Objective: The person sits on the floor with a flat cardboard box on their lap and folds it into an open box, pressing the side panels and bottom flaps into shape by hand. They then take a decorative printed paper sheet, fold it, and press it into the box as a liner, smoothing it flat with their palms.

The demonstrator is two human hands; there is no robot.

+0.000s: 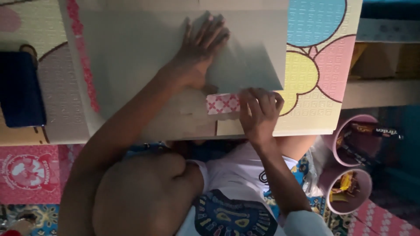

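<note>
a: where were the hands?
b: left hand (199, 50) lay flat and open on the grey paper (144, 48). right hand (259, 111) pinched the patterned strip (222, 104) at paper's 5 o'clock.

From the camera on my head I look steeply down, close over my knee (144, 192) and both hands, onto the low table (131, 57) before me.

place: home play corner | proof: pastel foam play mat (321, 65); 2 pink snack tubs (339, 140); patterned rug (26, 216)
</note>
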